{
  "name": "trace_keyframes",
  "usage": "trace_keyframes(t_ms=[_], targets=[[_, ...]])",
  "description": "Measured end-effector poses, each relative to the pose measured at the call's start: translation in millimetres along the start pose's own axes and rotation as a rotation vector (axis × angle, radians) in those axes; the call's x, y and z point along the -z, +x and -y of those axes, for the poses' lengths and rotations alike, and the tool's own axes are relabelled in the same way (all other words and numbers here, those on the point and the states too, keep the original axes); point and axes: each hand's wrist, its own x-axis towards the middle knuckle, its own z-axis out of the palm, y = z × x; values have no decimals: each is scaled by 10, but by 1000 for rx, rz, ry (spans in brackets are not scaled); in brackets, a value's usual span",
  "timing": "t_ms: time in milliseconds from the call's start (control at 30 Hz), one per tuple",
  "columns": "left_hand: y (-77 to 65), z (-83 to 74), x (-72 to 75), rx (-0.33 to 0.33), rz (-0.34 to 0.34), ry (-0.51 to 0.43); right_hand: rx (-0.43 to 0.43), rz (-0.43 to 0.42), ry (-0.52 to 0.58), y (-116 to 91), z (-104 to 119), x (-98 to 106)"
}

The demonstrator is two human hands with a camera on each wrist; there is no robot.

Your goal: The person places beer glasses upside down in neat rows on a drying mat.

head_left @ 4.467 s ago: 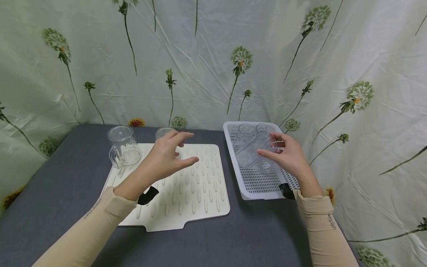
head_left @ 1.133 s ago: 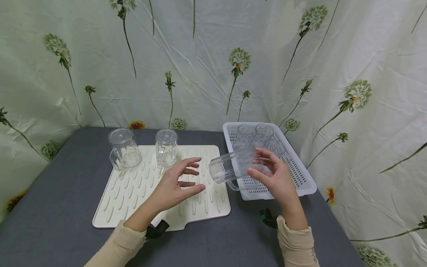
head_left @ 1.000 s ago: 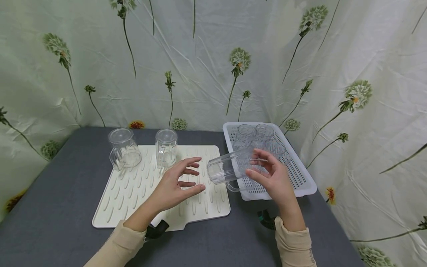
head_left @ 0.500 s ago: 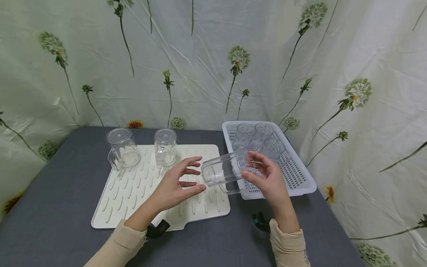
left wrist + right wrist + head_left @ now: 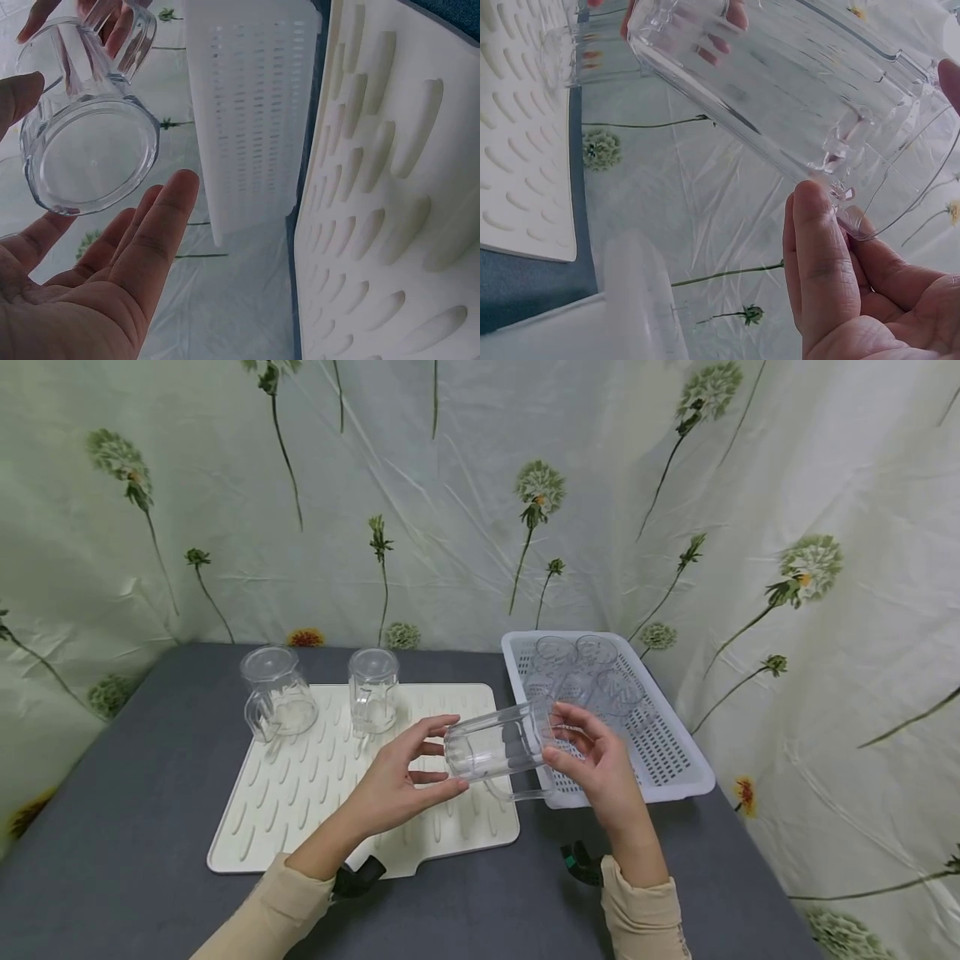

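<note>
A clear glass mug [image 5: 495, 745] is held almost level in the air, its base to the left and its handle hanging below. My right hand [image 5: 596, 760] grips it near the rim end with thumb and fingers. My left hand [image 5: 401, 777] is spread around the base end; its fingers [image 5: 146, 255] look fairly straight, and whether they touch the glass is hard to tell. Two more glass mugs, a wide one [image 5: 281, 693] and a narrower one [image 5: 372, 693], stand upside down at the back of the white ridged mat [image 5: 300, 810].
A white perforated basket [image 5: 675, 760] on the right holds several clear glasses [image 5: 577, 672]. The grey cloth-covered table [image 5: 480, 902] ends at a flower-printed curtain [image 5: 450, 527] behind and at the right.
My right hand has lifted the mug out of the basket and carried it left. The left hand has come away from the narrower mug, and the held mug's base now lies between its thumb and fingers.
</note>
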Motion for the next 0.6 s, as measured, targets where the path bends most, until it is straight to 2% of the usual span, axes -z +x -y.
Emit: trace_keyframes(t_ms=[367, 600], targets=[[5, 29, -13, 1, 12, -30, 24, 8, 74, -30, -57, -46], [4, 12, 6, -19, 5, -93, 30, 9, 163, -42, -105, -73]])
